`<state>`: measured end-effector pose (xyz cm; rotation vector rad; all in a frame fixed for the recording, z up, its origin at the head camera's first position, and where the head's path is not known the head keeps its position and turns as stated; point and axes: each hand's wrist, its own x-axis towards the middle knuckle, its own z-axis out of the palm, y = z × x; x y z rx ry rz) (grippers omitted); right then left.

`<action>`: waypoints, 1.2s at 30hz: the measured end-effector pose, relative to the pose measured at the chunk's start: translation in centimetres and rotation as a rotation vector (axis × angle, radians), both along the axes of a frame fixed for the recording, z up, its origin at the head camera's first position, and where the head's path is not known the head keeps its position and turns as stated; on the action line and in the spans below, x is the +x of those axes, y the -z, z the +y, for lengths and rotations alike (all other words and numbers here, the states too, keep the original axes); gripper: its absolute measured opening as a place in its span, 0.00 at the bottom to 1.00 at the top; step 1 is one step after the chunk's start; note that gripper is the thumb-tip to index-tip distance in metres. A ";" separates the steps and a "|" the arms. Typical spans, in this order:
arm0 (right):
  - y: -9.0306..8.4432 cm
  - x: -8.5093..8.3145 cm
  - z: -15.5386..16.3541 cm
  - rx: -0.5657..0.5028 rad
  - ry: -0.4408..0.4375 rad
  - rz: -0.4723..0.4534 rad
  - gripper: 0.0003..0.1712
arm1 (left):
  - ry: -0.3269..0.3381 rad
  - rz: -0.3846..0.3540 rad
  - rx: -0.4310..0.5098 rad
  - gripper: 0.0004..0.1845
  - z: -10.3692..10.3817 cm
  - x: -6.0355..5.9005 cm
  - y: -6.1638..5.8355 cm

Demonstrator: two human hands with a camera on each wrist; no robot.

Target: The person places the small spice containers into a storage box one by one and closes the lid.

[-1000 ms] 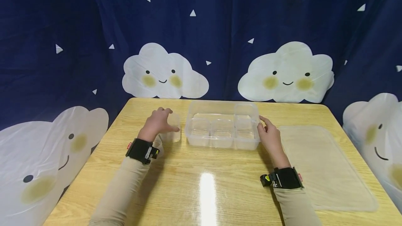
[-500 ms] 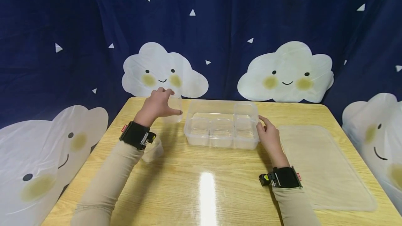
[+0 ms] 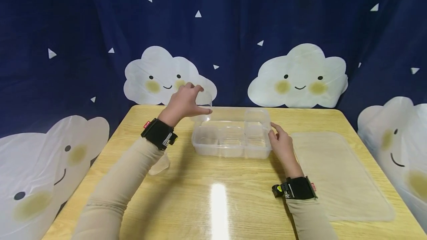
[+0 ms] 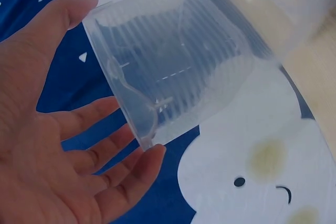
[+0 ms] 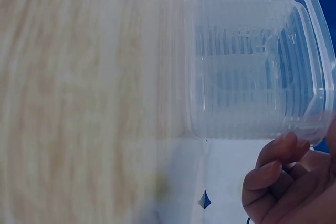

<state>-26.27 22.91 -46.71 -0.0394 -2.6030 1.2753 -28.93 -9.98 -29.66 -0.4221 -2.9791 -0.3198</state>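
Note:
My left hand (image 3: 185, 101) holds a small clear plastic box (image 4: 173, 61) by its rim, thumb on one side and fingers on the other. The box is up in the air, over the back left corner of a large clear plastic storage bin (image 3: 213, 152). Several similar small boxes (image 3: 231, 136) stand inside the bin, along its front and right side. At the bin's right end, my right hand (image 3: 281, 145) grips the rim, with curled fingertips under the edge in the right wrist view.
Another small clear container (image 3: 161, 165) stands on the table at left, partly hidden by my left forearm. A large flat translucent lid (image 3: 343, 177) lies at the right. Behind the table hangs a dark blue curtain (image 3: 230, 17) with clouds.
My left hand has lifted the small box off the table at the left and carried it up and rightward to the bin. The right hand has stayed at the bin's rim.

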 end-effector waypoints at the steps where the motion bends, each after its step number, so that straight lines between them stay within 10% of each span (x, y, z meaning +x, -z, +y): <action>1: 0.0 0.0 0.0 0.002 -0.003 0.000 0.26 | 0.007 0.005 0.002 0.46 0.3 -0.2 0.1; 36: 0.2 0.0 0.1 -0.027 0.003 -0.001 0.26 | 0.110 -0.071 -0.035 0.47 9.8 -5.0 5.6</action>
